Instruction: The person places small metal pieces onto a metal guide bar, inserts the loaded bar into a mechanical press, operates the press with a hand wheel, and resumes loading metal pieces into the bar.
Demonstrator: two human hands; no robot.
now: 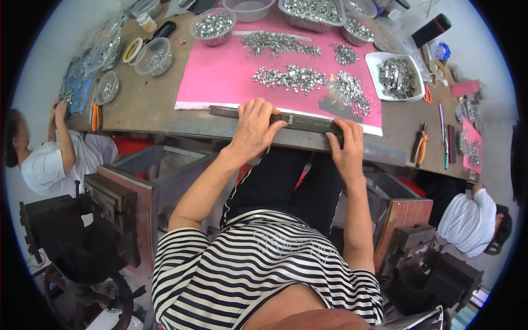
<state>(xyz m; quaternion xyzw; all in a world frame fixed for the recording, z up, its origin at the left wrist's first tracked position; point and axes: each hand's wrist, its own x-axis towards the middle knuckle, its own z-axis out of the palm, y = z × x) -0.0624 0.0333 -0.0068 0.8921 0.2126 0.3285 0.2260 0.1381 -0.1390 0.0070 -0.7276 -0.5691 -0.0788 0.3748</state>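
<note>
A long dark metal bar (308,122) lies along the table's front edge, over the white border of the pink mat. A row of small pieces seems set in its middle stretch, too small to make out. My left hand (254,131) grips the bar left of the middle, thumb pointing inward along the near side. Around its right end my right hand (347,147) is closed, thumb on the near side and fingers over the top. Just beyond the bar are a heap of small silvery metal pieces (352,91) and a flat grey sheet (336,108).
More silvery heaps (291,78) spread over the pink mat (214,77). Plastic tubs (213,41) and a white tray (372,77) of metal pieces stand around it. Orange-handled pliers (421,146) lie at right. Two other people sit at the left and right (47,162), beside dark machines (110,220).
</note>
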